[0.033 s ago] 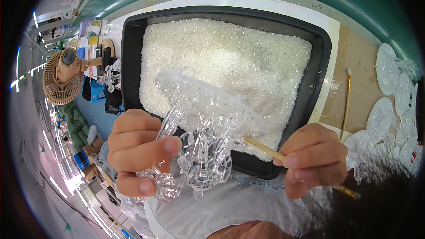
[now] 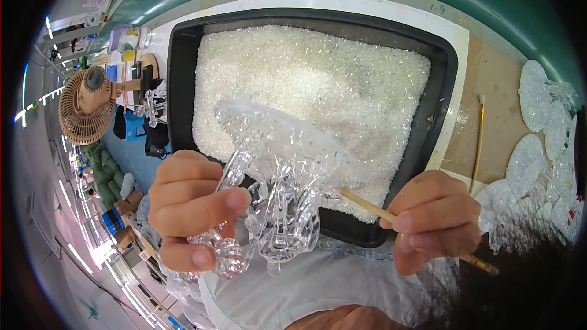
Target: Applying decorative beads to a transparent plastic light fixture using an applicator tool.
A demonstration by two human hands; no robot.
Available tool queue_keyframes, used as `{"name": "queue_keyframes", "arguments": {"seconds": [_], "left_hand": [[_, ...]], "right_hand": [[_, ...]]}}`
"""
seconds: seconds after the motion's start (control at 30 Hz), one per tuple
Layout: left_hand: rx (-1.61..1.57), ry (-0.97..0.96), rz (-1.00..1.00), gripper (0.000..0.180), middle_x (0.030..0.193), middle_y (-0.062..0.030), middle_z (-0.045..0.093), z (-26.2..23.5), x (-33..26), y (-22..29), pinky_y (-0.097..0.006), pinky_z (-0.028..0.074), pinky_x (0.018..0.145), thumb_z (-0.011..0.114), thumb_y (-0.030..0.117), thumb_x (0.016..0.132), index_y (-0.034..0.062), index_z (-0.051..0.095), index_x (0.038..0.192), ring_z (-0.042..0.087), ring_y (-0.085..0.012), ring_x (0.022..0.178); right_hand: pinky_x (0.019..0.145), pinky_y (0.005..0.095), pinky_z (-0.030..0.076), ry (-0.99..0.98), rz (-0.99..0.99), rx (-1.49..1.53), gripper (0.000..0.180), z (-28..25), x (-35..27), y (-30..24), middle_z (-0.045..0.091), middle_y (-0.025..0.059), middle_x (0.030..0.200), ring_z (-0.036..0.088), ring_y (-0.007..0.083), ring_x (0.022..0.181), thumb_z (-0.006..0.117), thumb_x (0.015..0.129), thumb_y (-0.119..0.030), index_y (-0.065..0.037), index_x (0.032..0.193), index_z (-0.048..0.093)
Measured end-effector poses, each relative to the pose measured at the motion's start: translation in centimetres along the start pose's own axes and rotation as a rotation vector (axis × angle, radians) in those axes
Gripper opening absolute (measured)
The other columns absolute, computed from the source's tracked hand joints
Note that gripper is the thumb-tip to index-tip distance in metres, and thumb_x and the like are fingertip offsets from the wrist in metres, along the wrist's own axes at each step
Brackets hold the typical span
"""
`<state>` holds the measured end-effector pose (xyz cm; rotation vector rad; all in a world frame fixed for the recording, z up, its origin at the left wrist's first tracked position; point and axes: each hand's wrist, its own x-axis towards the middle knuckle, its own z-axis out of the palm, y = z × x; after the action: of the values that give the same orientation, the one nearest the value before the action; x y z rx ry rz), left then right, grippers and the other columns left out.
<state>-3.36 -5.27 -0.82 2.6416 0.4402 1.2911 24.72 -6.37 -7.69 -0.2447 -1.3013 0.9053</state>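
Observation:
My left hand (image 2: pixel 194 211) is closed around a clear, faceted ornament (image 2: pixel 284 220) that looks like plastic or glass. Its upper side is a broad, frosted-looking surface with small glittering flecks, held over the near part of the tray. A thin paintbrush (image 2: pixel 369 206) is pinched between the thumb and fingers of my right hand (image 2: pixel 435 223). The bare end of its wooden handle points at the ornament's right edge; whether they touch, I cannot tell. The brush's gold band shows below my right hand, and its bristles blend into dark hair.
A black tray (image 2: pixel 449 85) holds white sparkling granules (image 2: pixel 306 67). On the brown board to the right lies another brush (image 2: pixel 480 140), beside several clear round pieces (image 2: pixel 533 95). A beige fan (image 2: pixel 88 104) and a clear ornament (image 2: pixel 156 102) are on the left.
The brush handle's tip has shifted very slightly right, away from the ornament. My left hand and the ornament look the same.

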Motion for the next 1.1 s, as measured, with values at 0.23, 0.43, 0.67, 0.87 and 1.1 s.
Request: {"name": "queue_keyframes", "arguments": {"seconds": [0.23, 0.43, 0.67, 0.87, 1.1], "left_hand": [[0.005, -0.041, -0.364, 0.047, 0.097, -0.0228, 0.07, -1.3, 0.7, 0.9, -0.034, 0.049, 0.051, 0.068, 0.008, 0.088, 0.0051, 0.048, 0.131, 0.059, -0.0207, 0.056], [0.125, 0.376, -0.544, 0.045, 0.115, -0.0265, 0.066, 0.5, 0.8, -0.4, -0.028, 0.051, 0.064, 0.07, 0.004, 0.084, -0.01, 0.057, 0.124, 0.065, -0.0209, 0.074], [-0.288, 0.127, -0.854, 0.029, 0.133, -0.0294, 0.056, 0.6, 4.3, -0.7, -0.019, 0.046, 0.055, 0.051, -0.006, 0.089, 0.0079, 0.038, 0.111, 0.051, -0.0046, 0.058], [-0.403, 0.167, -0.987, 0.027, 0.132, -0.0283, 0.057, 0.9, 5.6, -0.9, -0.022, 0.051, 0.047, 0.051, -0.007, 0.081, 0.007, 0.035, 0.098, 0.057, -0.0086, 0.052], [-0.5, 0.299, -1.007, 0.029, 0.121, -0.0228, 0.06, 0.9, 3.8, -1.0, -0.024, 0.05, 0.044, 0.051, -0.011, 0.076, 0.0065, 0.034, 0.092, 0.057, -0.0092, 0.05]], "right_hand": [[0.045, 0.0253, 0.054, -0.009, 0.008, 0.063, 0.02, 0.4, 0.1, 0.1, 0.059, 0.0143, 0.093, 0.06, 0.0186, 0.058, 0.069, 0.085, -0.003, -0.006, 0.093, 0.051], [0.049, 0.0276, 0.051, 0.174, 0.078, 0.031, 0.019, 1.0, -1.0, -0.4, 0.057, 0.0133, 0.089, 0.056, 0.0173, 0.06, 0.068, 0.089, -0.005, -0.007, 0.093, 0.05], [0.056, 0.0303, 0.046, 0.254, 0.078, 0.031, 0.016, 1.9, -1.3, -1.5, 0.053, 0.0125, 0.088, 0.053, 0.0215, 0.064, 0.061, 0.091, -0.002, -0.008, 0.09, 0.046], [0.058, 0.0282, 0.05, 0.234, -0.009, 0.071, 0.013, 1.1, -1.2, -0.7, 0.054, 0.0153, 0.093, 0.054, 0.0222, 0.063, 0.058, 0.089, 0.0, -0.006, 0.096, 0.048], [0.056, 0.026, 0.05, 0.225, -0.002, -0.051, 0.013, 1.2, -1.0, -0.1, 0.054, 0.0179, 0.092, 0.055, 0.0213, 0.061, 0.057, 0.088, 0.001, -0.003, 0.096, 0.048]]}}
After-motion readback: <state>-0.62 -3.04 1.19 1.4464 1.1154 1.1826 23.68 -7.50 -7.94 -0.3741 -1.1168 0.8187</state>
